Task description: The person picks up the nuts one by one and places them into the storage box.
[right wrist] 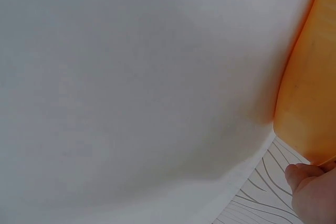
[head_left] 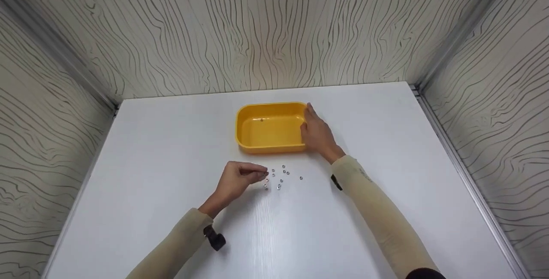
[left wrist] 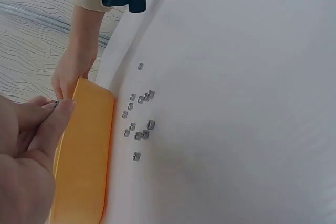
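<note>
A yellow rectangular bin sits toward the back of the white table, and one small dark piece lies inside it near the far wall. My right hand grips the bin's right wall, thumb on the inner side; the right wrist view catches those fingers at the bin's corner. In front of the bin several small metal nuts are scattered. My left hand is beside their left edge, thumb and forefinger pinching a small nut, mostly hidden by the fingertips.
The white table extends on both sides of the bin. Wood-patterned panels rise behind it and at the left and right, with metal rails at their corners. A dark strap device hangs from the left wrist.
</note>
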{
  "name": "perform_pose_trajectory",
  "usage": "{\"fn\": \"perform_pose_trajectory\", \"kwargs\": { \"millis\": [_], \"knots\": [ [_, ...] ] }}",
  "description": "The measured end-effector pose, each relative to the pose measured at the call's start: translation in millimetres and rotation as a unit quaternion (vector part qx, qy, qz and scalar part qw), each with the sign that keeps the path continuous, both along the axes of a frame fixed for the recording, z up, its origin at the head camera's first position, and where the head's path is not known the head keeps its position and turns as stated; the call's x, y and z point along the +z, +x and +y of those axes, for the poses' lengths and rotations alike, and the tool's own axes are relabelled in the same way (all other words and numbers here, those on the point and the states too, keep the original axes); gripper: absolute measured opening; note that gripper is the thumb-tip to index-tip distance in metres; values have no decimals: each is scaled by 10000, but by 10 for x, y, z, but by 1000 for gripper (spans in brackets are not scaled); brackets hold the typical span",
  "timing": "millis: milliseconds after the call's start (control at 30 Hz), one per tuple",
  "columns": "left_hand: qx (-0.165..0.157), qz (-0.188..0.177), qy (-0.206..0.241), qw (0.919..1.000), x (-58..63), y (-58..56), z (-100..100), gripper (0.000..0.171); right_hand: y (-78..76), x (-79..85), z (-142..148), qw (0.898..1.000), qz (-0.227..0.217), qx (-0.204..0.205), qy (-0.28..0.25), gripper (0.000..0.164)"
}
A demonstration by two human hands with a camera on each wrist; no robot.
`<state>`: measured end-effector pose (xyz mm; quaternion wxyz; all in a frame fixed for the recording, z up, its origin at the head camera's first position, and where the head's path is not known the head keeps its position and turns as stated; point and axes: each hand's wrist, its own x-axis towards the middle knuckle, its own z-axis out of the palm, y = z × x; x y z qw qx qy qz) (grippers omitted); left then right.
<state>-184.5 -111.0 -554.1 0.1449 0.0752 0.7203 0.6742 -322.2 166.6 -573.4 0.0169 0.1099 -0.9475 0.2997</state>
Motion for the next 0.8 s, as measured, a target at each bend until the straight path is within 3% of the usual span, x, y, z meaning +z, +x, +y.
{"fn": "perform_pose_trajectory", "kwargs": {
  "millis": [300,533,800],
  "knots": [
    [359,-552,690,9954,78,-73,17,26,21,3,-15,10000,24,1,-18,61],
    [602,-524,934,9924,216,-194,123,28,15,4,-12,10000,-11,18,-29,61],
    [1023,-674,1365,9830,322,-367,259,25,-11,-4,-5,10000,56,-5,77,59]
  ]
}}
